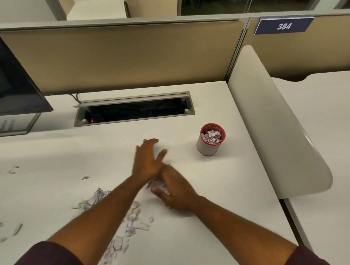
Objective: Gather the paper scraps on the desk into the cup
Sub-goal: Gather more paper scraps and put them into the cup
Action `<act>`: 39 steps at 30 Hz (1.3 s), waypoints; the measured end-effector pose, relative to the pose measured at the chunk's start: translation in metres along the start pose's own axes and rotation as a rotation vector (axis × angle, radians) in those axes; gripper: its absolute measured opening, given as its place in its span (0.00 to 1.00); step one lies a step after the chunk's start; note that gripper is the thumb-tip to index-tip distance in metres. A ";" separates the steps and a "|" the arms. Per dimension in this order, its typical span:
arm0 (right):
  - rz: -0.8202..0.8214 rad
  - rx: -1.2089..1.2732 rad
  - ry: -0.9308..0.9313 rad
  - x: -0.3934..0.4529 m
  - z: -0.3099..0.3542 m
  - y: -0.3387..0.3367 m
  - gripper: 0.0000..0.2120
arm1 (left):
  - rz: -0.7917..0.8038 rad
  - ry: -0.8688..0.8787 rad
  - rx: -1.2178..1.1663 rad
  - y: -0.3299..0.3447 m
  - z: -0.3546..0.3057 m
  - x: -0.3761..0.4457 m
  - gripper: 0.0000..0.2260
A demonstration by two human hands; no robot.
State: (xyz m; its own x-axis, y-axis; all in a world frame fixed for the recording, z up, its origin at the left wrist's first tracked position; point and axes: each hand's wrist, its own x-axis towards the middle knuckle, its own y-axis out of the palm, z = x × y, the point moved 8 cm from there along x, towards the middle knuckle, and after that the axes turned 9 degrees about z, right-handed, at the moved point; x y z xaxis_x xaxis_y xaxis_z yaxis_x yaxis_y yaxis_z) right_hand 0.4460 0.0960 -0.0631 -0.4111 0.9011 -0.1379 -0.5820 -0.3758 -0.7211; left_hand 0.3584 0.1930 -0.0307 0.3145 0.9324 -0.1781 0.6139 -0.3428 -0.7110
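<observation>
A red-rimmed cup (208,148) with paper scraps inside stands upright on the white desk (222,190), right of centre. My left hand (146,160) is stretched flat over the desk with fingers straight, left of the cup. My right hand (175,189) lies just below it, fingers curved over a small bunch of pale paper scraps (157,185) on the desk. More paper scraps (132,220) trail under my left forearm toward the near edge, and several loose bits (18,228) lie far left.
A monitor (9,83) stands at the far left. An open cable tray (133,110) is sunk into the desk behind my hands. A beige partition (116,54) backs the desk and a curved white divider (269,112) bounds it on the right.
</observation>
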 end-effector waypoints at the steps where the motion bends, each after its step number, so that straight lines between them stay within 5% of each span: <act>1: -0.092 0.005 0.030 -0.002 -0.007 -0.013 0.31 | -0.034 -0.019 0.054 -0.015 0.022 -0.010 0.23; 3: -0.209 -0.070 0.093 -0.007 -0.021 -0.036 0.30 | -0.088 -0.063 0.157 -0.044 0.063 -0.031 0.22; 7: -0.165 -0.190 0.168 -0.014 -0.034 -0.033 0.33 | -0.148 -0.124 0.280 -0.091 0.132 -0.075 0.25; 11: -0.179 -0.190 0.169 -0.018 -0.008 -0.002 0.36 | -0.031 -0.134 0.267 -0.102 0.174 -0.103 0.25; 22: -0.142 -0.086 -0.024 0.018 0.113 0.101 0.34 | 0.134 0.120 -0.025 -0.069 0.171 -0.184 0.30; 27: -0.282 0.061 0.117 0.032 0.097 0.075 0.34 | 0.062 0.104 -0.034 -0.096 0.187 -0.178 0.28; 33: -0.028 -0.011 0.001 0.039 0.134 0.117 0.32 | 0.161 0.183 0.051 -0.071 0.181 -0.188 0.30; 39: -0.030 0.211 0.020 -0.004 0.151 0.128 0.28 | 0.178 0.152 -0.166 -0.063 0.185 -0.233 0.29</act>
State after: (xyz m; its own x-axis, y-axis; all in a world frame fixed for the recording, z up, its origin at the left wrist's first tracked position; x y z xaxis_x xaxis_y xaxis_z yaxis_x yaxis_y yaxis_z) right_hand 0.2674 0.0114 -0.0517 -0.3785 0.9159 -0.1333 -0.7284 -0.3836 -0.5676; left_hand 0.1128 0.0186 -0.0703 0.5249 0.8326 -0.1769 0.6460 -0.5250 -0.5541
